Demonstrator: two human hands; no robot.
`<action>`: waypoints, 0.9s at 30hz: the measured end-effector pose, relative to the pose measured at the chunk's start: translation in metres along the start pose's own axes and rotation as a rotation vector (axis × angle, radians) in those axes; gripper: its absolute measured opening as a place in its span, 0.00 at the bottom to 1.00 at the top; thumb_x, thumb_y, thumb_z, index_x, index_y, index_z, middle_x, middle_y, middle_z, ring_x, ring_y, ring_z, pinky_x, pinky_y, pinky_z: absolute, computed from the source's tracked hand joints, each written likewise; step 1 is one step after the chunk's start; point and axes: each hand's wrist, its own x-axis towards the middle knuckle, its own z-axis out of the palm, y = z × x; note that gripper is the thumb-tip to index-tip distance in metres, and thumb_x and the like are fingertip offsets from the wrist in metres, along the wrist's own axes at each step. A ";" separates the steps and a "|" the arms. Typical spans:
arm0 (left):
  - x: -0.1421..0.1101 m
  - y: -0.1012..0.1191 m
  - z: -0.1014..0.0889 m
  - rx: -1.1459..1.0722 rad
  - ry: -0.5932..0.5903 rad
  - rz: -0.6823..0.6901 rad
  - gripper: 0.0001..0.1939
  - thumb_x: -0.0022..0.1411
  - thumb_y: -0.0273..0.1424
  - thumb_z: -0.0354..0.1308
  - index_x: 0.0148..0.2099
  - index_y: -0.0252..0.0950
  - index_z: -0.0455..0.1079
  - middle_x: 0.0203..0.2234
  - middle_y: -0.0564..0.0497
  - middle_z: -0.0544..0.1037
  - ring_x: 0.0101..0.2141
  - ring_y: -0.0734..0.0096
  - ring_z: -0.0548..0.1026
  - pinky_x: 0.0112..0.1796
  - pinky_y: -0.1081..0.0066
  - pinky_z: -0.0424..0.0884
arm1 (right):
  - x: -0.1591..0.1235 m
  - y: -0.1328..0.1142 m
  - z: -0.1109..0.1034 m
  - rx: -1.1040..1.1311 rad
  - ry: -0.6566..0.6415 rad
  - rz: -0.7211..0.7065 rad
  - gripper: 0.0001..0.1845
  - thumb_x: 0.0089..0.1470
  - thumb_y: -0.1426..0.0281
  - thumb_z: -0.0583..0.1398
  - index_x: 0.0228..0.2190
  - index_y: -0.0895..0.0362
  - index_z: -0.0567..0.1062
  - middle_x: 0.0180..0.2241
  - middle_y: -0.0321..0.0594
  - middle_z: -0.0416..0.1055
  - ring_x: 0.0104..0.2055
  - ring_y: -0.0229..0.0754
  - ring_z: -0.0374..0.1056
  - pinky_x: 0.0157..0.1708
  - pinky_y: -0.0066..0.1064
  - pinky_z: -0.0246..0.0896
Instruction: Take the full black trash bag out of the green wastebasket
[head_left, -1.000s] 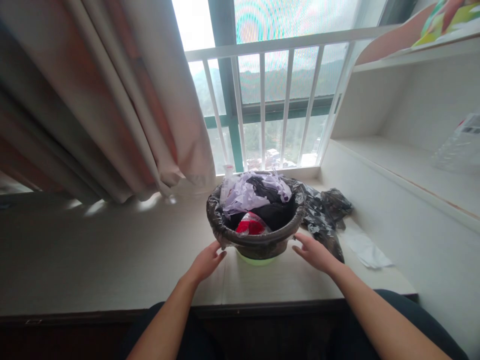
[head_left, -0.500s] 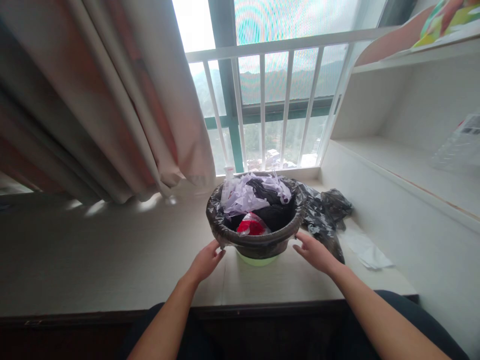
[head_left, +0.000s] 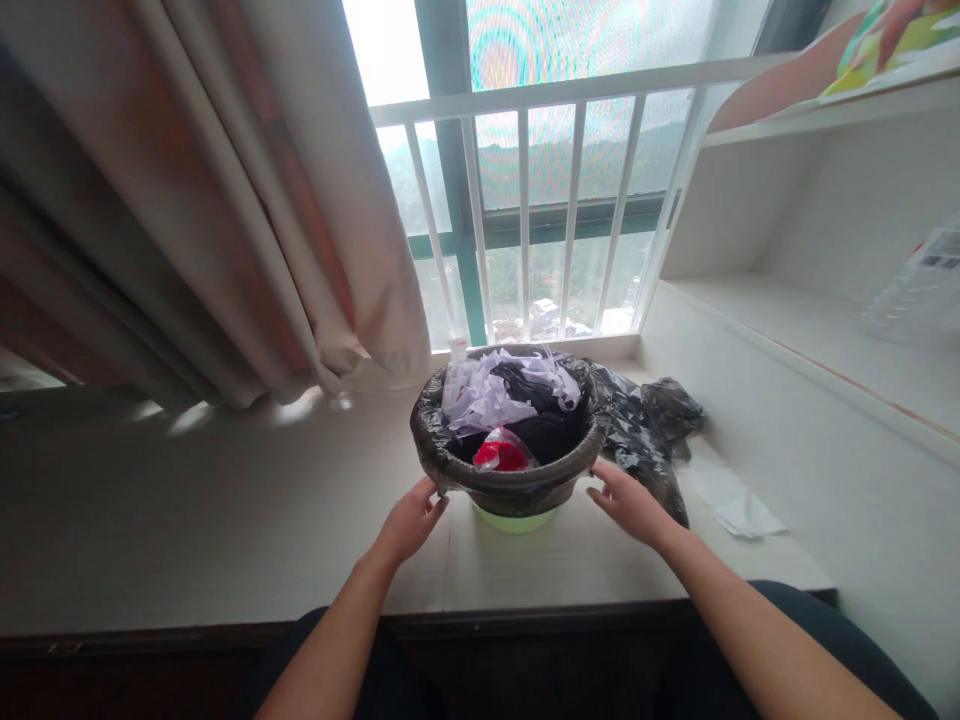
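Note:
A small green waste bin [head_left: 514,519] lined with a black plastic bag [head_left: 510,477] stands on the white desk [head_left: 225,520] by the window. It is full of crumpled white paper [head_left: 487,390], dark scraps and a red wrapper [head_left: 501,455]. My left hand [head_left: 411,522] rests against the bin's left side, fingers spread and touching the bag's edge. My right hand [head_left: 628,503] lies at the bin's right side, fingers stretched out toward the rim. Neither hand holds anything.
Another crumpled black plastic bag [head_left: 651,430] lies right of the bin, with a white paper sheet [head_left: 731,497] beside it. A curtain [head_left: 225,200] hangs at left, a barred window [head_left: 540,200] behind, white shelves [head_left: 810,330] at right.
Both hands have stayed at the bin's sides; the view has shifted only slightly, and the bin has barely moved.

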 end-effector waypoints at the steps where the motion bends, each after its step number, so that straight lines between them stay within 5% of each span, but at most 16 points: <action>1: 0.000 0.000 0.000 0.002 0.000 -0.002 0.18 0.68 0.37 0.53 0.53 0.38 0.77 0.45 0.45 0.82 0.31 0.67 0.76 0.38 0.67 0.74 | 0.000 0.000 0.000 0.013 -0.012 -0.005 0.23 0.58 0.66 0.60 0.55 0.50 0.78 0.52 0.47 0.79 0.32 0.42 0.75 0.39 0.36 0.73; 8: 0.000 0.000 0.000 0.001 0.022 -0.005 0.18 0.68 0.36 0.53 0.54 0.38 0.77 0.46 0.45 0.81 0.30 0.68 0.76 0.38 0.67 0.75 | 0.002 0.003 -0.001 0.057 0.002 -0.032 0.23 0.58 0.68 0.59 0.55 0.49 0.78 0.54 0.47 0.78 0.43 0.48 0.77 0.43 0.38 0.74; 17: 0.001 -0.003 0.001 -0.019 0.049 0.031 0.16 0.68 0.37 0.54 0.51 0.38 0.78 0.44 0.46 0.81 0.29 0.70 0.75 0.36 0.68 0.74 | 0.002 0.002 -0.002 0.070 0.005 -0.032 0.23 0.59 0.68 0.59 0.55 0.49 0.77 0.53 0.45 0.78 0.33 0.42 0.73 0.40 0.37 0.74; 27: 0.002 0.000 -0.001 -0.041 0.079 0.039 0.16 0.68 0.39 0.52 0.47 0.36 0.77 0.42 0.45 0.80 0.28 0.70 0.74 0.35 0.68 0.74 | 0.002 -0.003 -0.006 0.067 0.024 -0.035 0.21 0.59 0.68 0.58 0.53 0.50 0.76 0.49 0.45 0.79 0.32 0.42 0.72 0.41 0.37 0.74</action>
